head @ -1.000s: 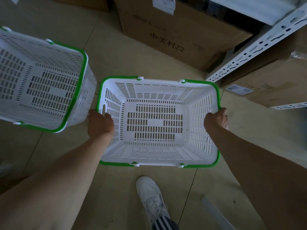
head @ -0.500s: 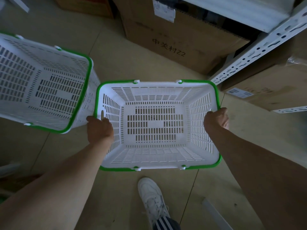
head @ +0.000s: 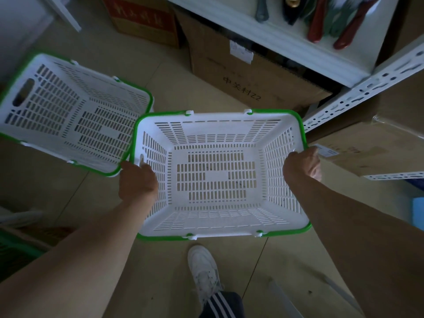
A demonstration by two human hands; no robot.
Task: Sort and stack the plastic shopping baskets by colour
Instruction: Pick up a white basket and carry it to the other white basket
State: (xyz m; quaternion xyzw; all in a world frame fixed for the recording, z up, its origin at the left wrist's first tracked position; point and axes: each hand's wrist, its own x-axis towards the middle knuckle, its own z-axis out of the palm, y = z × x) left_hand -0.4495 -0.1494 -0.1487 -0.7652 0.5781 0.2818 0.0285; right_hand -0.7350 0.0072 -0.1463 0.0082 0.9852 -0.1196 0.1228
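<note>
I hold a white slotted basket with a green rim (head: 218,175) in the air above the floor, its open top facing me. My left hand (head: 137,182) grips its left short side at the handle slot. My right hand (head: 302,165) grips the right short side. A second white basket with a green rim (head: 68,118) stands on the floor to the left, its near corner right beside the held basket's left edge.
Cardboard boxes (head: 250,72) stand ahead under a white metal shelf (head: 286,40) with tools on it. More boxes (head: 367,148) and a perforated shelf upright (head: 367,88) lie to the right. My white shoe (head: 204,271) is below the basket. A green crate (head: 13,249) shows at the far left.
The view has tilted up and the left basket now sits closer, its corner beside the held basket. Both hands keep their grip on the basket's short sides.
</note>
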